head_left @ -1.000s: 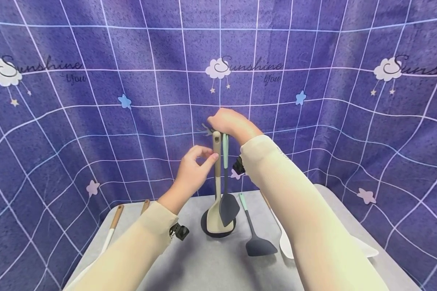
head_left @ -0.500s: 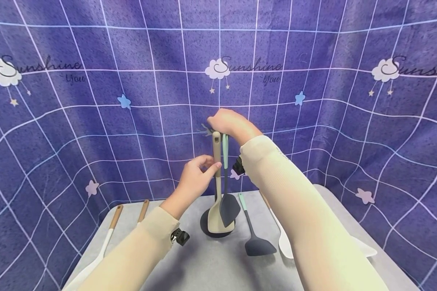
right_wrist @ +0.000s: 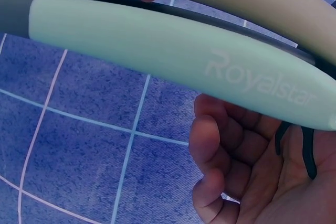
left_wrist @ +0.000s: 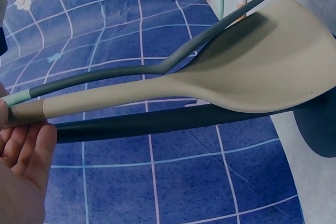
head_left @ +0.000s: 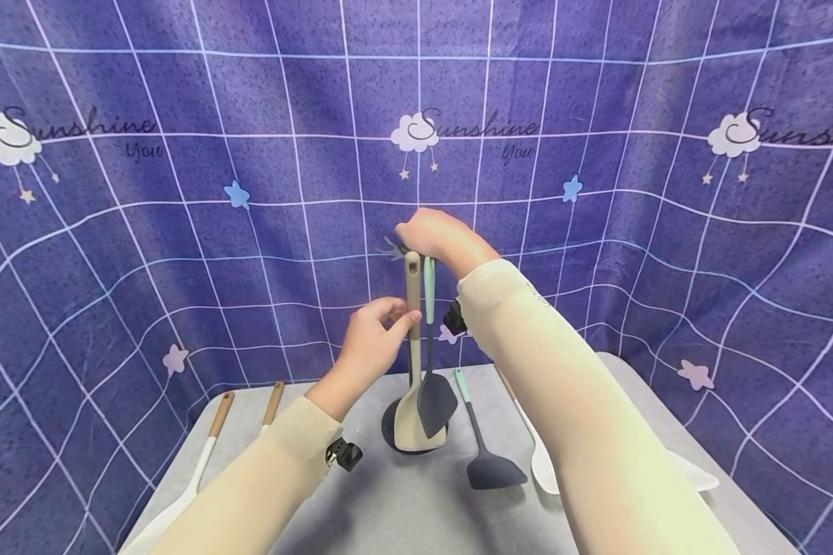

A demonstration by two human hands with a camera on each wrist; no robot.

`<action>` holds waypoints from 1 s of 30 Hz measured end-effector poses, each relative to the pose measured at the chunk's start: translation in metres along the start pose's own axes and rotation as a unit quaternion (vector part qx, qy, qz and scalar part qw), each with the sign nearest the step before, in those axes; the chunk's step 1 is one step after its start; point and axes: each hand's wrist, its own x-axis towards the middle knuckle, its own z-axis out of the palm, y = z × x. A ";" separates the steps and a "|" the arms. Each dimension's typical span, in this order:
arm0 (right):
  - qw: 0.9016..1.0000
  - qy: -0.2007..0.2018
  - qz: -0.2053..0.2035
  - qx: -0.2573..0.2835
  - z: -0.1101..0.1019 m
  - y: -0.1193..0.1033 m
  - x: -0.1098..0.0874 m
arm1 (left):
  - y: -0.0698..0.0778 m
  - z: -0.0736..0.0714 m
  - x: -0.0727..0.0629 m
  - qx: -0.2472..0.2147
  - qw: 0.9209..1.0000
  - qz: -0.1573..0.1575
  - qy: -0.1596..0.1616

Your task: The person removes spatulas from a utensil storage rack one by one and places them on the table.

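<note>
A dark utensil stand (head_left: 389, 425) with a round base and hooks (head_left: 392, 250) at its top stands mid-table. My right hand (head_left: 443, 234) grips its top from above; in the right wrist view the curled fingers (right_wrist: 206, 137) surround dark hooks. A beige spatula (head_left: 416, 424) hangs upright at the front, and my left hand (head_left: 375, 333) pinches its brown handle between thumb and fingers. Beside it hangs a dark grey spatula (head_left: 436, 402) with a mint handle (right_wrist: 131, 40). The left wrist view shows the stand's pole (left_wrist: 131, 127) behind both.
On the grey table (head_left: 403, 509), a second mint-handled spatula (head_left: 494, 469) lies right of the stand. Farther right is a white utensil (head_left: 543, 466), and a white edge (head_left: 697, 472) shows past my sleeve. Wooden-handled utensils (head_left: 220, 416) lie left. A purple curtain (head_left: 305, 154) hangs behind.
My left hand has slid down the beige spatula's handle and come slightly right. The heads of both hanging spatulas have dipped a little. The right hand stays on the stand's top.
</note>
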 end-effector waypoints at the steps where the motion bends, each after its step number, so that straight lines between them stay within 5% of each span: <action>1: 1.000 0.001 -0.001 0.000 0.000 0.000 0.000 | 0.000 0.000 0.000 0.000 1.000 -0.001 0.000; 18: 0.999 0.029 -0.023 0.006 0.003 0.002 -0.002 | 0.006 -0.003 0.001 0.007 1.000 0.017 0.011; 30: 1.000 0.005 -0.008 0.005 -0.001 0.000 -0.004 | 0.009 -0.008 -0.005 0.009 0.999 0.033 0.007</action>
